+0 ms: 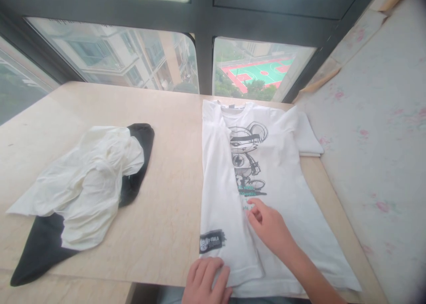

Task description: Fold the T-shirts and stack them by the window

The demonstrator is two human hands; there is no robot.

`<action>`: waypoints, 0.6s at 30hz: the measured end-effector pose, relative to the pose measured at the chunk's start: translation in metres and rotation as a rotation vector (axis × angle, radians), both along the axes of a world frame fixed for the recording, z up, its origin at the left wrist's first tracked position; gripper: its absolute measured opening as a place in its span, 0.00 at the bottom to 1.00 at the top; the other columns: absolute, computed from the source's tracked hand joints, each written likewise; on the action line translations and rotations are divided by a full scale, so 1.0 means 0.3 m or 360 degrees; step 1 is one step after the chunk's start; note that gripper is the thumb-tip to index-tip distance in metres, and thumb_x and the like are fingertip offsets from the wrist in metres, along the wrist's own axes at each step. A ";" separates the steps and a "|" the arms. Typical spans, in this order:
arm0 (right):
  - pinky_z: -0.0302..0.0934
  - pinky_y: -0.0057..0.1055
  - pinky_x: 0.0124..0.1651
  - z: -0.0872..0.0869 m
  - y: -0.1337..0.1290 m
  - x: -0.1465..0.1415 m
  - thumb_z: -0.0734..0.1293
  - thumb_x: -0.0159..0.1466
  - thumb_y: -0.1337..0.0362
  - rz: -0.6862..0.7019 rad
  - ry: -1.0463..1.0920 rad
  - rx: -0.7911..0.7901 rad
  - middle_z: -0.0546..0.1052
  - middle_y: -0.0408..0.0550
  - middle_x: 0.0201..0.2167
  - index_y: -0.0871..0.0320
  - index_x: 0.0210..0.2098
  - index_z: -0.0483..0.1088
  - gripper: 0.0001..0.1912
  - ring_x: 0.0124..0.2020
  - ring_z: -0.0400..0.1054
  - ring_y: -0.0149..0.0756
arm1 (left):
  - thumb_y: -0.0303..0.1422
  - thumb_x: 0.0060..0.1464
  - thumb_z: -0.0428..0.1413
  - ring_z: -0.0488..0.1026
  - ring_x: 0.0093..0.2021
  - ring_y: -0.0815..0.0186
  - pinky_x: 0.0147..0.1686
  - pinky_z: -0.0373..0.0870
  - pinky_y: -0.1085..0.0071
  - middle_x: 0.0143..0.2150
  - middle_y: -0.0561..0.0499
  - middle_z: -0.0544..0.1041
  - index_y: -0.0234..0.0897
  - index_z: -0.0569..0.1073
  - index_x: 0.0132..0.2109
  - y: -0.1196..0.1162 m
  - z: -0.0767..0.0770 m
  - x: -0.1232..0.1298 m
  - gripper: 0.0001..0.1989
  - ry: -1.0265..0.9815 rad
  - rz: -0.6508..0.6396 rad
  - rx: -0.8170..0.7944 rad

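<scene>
A white T-shirt [282,197] lies spread on the ledge, its collar toward the window. Its left side is folded inward over part of a printed bear drawing [246,148], and a dark label print [212,241] shows on the folded panel. My left hand [207,281] rests at the shirt's lower left corner, its fingers laid over the hem. Over the middle of the shirt, near the fold's edge, is my right hand [262,219], with the index finger stretched out and the other fingers loosely bent. No cloth shows in its grip.
A crumpled white garment [96,175] lies on top of a black garment [43,246] at the left of the ledge [173,162]. A folded white cloth [309,135] sits beside the shirt at the right. Dark window frames [203,42] bound the back, and a flowered wall [376,162] the right.
</scene>
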State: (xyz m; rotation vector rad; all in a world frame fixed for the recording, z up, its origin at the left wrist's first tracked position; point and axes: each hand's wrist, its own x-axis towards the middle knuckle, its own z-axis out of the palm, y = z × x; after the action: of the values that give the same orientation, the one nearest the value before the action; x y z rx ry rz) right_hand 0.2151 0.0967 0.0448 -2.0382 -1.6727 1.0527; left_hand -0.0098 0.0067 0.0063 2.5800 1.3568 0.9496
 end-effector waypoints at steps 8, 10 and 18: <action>0.65 0.38 0.38 -0.043 -0.252 -0.044 0.56 0.67 0.58 0.0180 0.0048 -0.0028 0.73 0.44 0.29 0.57 0.64 0.61 0.27 0.30 0.70 0.41 | 0.21 0.58 0.49 0.74 0.40 0.63 0.46 0.68 0.64 0.40 0.48 0.77 0.38 0.73 0.41 -0.009 0.035 -0.030 0.11 0.0148 -0.0215 -0.0143; 0.66 0.37 0.36 -0.025 -0.254 -0.032 0.55 0.68 0.56 0.0143 0.0217 0.0001 0.72 0.43 0.27 0.52 0.64 0.62 0.26 0.28 0.69 0.40 | 0.20 0.59 0.48 0.74 0.38 0.65 0.44 0.69 0.66 0.38 0.49 0.77 0.37 0.73 0.41 -0.002 0.067 -0.018 0.12 0.0085 -0.0212 -0.0127; 0.68 0.42 0.43 -0.020 -0.330 0.020 0.58 0.67 0.51 0.0073 0.0379 0.0052 0.80 0.47 0.38 0.42 0.46 0.75 0.16 0.35 0.74 0.45 | 0.20 0.59 0.47 0.74 0.35 0.66 0.41 0.69 0.68 0.34 0.50 0.77 0.37 0.72 0.37 -0.004 0.114 0.001 0.11 -0.0040 -0.0209 0.0056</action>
State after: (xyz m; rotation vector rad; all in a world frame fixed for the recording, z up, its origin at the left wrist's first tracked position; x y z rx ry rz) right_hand 0.2212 -0.0022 0.0389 -1.7820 -1.6091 1.2215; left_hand -0.0093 0.0054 0.0404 2.6355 1.1578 0.9897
